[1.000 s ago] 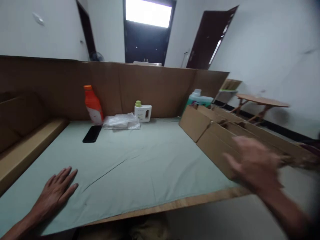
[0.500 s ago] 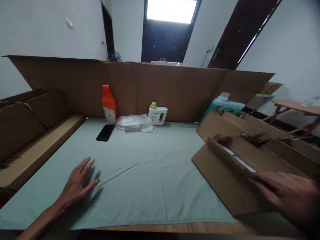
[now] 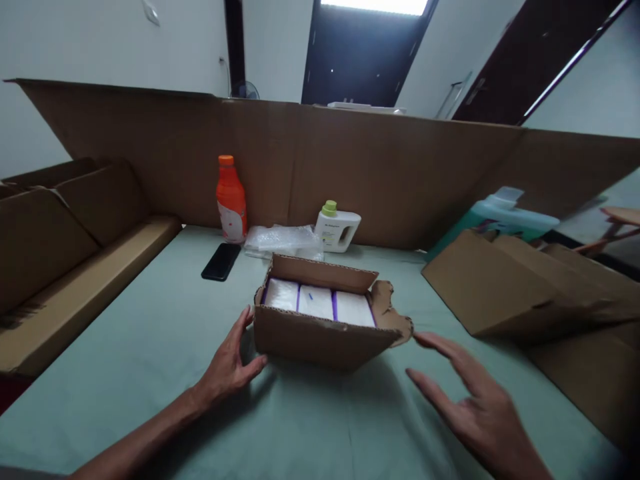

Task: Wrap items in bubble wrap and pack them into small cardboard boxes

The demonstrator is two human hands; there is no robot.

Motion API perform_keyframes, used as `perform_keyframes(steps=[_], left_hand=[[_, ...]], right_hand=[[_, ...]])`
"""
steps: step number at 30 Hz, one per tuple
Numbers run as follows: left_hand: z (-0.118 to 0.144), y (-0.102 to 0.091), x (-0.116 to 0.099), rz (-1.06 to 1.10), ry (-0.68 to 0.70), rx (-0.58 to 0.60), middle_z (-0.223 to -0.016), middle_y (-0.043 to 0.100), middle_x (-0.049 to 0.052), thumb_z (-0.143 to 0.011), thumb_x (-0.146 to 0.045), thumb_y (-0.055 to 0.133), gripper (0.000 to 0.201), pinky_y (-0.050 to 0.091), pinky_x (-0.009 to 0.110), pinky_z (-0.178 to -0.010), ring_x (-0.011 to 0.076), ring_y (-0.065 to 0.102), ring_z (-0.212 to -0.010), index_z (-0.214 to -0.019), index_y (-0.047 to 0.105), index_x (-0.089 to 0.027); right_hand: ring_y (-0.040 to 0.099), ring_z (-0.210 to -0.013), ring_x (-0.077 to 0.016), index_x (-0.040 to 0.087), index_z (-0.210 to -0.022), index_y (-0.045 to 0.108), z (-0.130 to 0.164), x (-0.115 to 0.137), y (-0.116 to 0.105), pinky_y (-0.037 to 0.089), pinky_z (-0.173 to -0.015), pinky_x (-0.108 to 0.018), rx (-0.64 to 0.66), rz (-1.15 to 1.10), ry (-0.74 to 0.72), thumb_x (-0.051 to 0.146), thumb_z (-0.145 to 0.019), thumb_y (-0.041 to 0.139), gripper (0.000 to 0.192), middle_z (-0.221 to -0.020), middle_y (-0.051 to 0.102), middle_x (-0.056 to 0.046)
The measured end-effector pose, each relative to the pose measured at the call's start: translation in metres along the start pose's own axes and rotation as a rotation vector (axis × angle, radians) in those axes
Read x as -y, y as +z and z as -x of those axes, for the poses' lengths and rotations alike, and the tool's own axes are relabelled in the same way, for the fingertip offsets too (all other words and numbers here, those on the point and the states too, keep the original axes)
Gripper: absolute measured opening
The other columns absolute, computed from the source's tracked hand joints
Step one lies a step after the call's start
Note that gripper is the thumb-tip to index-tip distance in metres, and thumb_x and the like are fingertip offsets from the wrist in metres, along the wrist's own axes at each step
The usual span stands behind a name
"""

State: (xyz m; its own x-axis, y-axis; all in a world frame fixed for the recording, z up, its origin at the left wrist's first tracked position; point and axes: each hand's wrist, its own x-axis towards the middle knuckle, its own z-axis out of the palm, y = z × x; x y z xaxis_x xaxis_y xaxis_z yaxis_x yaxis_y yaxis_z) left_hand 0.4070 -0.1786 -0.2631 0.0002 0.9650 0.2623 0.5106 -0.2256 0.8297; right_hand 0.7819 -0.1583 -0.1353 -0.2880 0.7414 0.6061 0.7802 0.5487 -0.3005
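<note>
An open-topped cardboard box sits on the green cloth in front of me, with white packs edged in purple side by side inside. Its right end flap is torn and bent outward. My left hand is at the box's left end, fingers apart, its fingertips touching or very near the cardboard. Just off the right front corner, my right hand is spread with thumb and fingers apart. It holds nothing, and its index fingertip is close to the torn flap.
Behind the box stand a white jug with a green cap, a bubble-wrap bundle, an orange bottle and a black phone. More cardboard boxes and a teal bottle are at right. A cardboard wall closes the back.
The cardboard box with white packs has come from the right side to the middle of the cloth. My right hand has let go of it, and my left hand has moved right to its end.
</note>
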Motion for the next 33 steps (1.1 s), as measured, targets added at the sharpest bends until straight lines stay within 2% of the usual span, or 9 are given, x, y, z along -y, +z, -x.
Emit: perform_keyframes(steps=[4,7,13,17,19,22,27,30,33], left_hand=[[-0.008,0.002,0.0,0.098,-0.051,0.048,-0.151,0.046,0.019,-0.082,-0.034,0.066,0.084,0.034,0.057,-0.117,0.0363,0.042,-0.142,-0.155,0.028,-0.02],[-0.027,0.007,-0.006,0.165,-0.053,0.085,-0.135,0.059,0.015,-0.082,-0.024,0.062,0.069,0.041,0.053,-0.112,0.0345,0.05,-0.134,-0.148,0.042,-0.022],[-0.078,0.003,0.0,0.148,-0.064,0.003,-0.137,0.059,0.017,-0.082,-0.023,0.057,0.066,0.036,0.05,-0.115,0.033,0.047,-0.136,-0.146,0.043,-0.015],[-0.102,-0.027,0.023,-0.011,-0.002,-0.028,-0.144,0.055,0.015,-0.077,-0.019,0.056,0.07,0.041,0.046,-0.111,0.0294,0.053,-0.131,-0.146,0.045,-0.019],[-0.128,-0.047,0.03,-0.164,0.003,-0.08,-0.135,0.061,0.015,-0.079,-0.018,0.052,0.062,0.048,0.045,-0.104,0.0277,0.06,-0.12,-0.141,0.051,-0.018],[-0.195,-0.064,0.03,-0.258,-0.002,-0.112,-0.129,0.063,0.015,-0.085,-0.017,0.05,0.047,0.047,0.044,-0.103,0.0273,0.06,-0.116,-0.131,0.059,-0.013],[-0.301,-0.046,0.026,-0.312,-0.05,-0.099,-0.128,0.062,0.017,-0.086,-0.023,0.067,0.046,0.039,0.054,-0.109,0.0331,0.054,-0.124,-0.129,0.058,-0.01],[-0.323,-0.031,0.025,-0.286,-0.094,-0.082,-0.123,0.064,0.01,-0.092,-0.035,0.065,0.033,0.048,0.051,-0.1,0.0264,0.061,-0.114,-0.119,0.062,-0.016],[-0.319,-0.034,0.02,-0.206,-0.112,-0.123,-0.115,0.065,0.008,-0.089,-0.036,0.069,0.024,0.048,0.047,-0.098,0.0249,0.06,-0.111,-0.102,0.066,-0.015]], right_hand=[[0.074,-0.084,-0.0325,0.02,-0.108,0.073,0.014,-0.023,0.055,0.062,-0.071,-0.042,0.377,-0.305,0.378,0.051,-0.076,0.068,0.044,-0.1,0.078,-0.012],[0.074,-0.089,-0.0374,0.019,-0.101,0.076,-0.001,-0.021,0.091,0.062,-0.074,-0.046,0.5,-0.456,0.505,0.051,-0.074,0.069,0.043,-0.097,0.079,-0.013],[0.073,-0.088,-0.0357,0.016,-0.1,0.067,-0.051,-0.031,0.133,0.061,-0.074,-0.046,0.386,-0.56,0.551,0.056,-0.069,0.071,0.051,-0.096,0.077,-0.015],[0.071,-0.103,-0.0338,0.016,-0.115,0.063,-0.043,-0.05,0.15,0.058,-0.09,-0.046,0.341,-0.632,0.527,0.054,-0.073,0.07,0.056,-0.115,0.074,-0.017],[0.07,-0.108,-0.0334,0.018,-0.116,0.064,-0.034,-0.057,0.153,0.057,-0.094,-0.045,0.306,-0.652,0.552,0.054,-0.077,0.068,0.053,-0.12,0.073,-0.016],[0.072,-0.104,-0.0337,0.019,-0.111,0.067,-0.026,-0.062,0.154,0.06,-0.091,-0.044,0.273,-0.658,0.595,0.053,-0.078,0.069,0.048,-0.114,0.076,-0.015],[0.073,-0.101,-0.0333,0.021,-0.11,0.07,-0.023,-0.067,0.156,0.062,-0.088,-0.042,0.292,-0.658,0.58,0.051,-0.08,0.07,0.042,-0.109,0.077,-0.013],[0.073,-0.103,-0.0332,0.021,-0.112,0.07,-0.022,-0.069,0.159,0.061,-0.089,-0.043,0.279,-0.671,0.575,0.052,-0.08,0.069,0.044,-0.111,0.077,-0.013],[0.073,-0.104,-0.034,0.021,-0.114,0.07,-0.024,-0.068,0.16,0.061,-0.09,-0.045,0.241,-0.696,0.575,0.053,-0.078,0.07,0.049,-0.112,0.077,-0.014]])
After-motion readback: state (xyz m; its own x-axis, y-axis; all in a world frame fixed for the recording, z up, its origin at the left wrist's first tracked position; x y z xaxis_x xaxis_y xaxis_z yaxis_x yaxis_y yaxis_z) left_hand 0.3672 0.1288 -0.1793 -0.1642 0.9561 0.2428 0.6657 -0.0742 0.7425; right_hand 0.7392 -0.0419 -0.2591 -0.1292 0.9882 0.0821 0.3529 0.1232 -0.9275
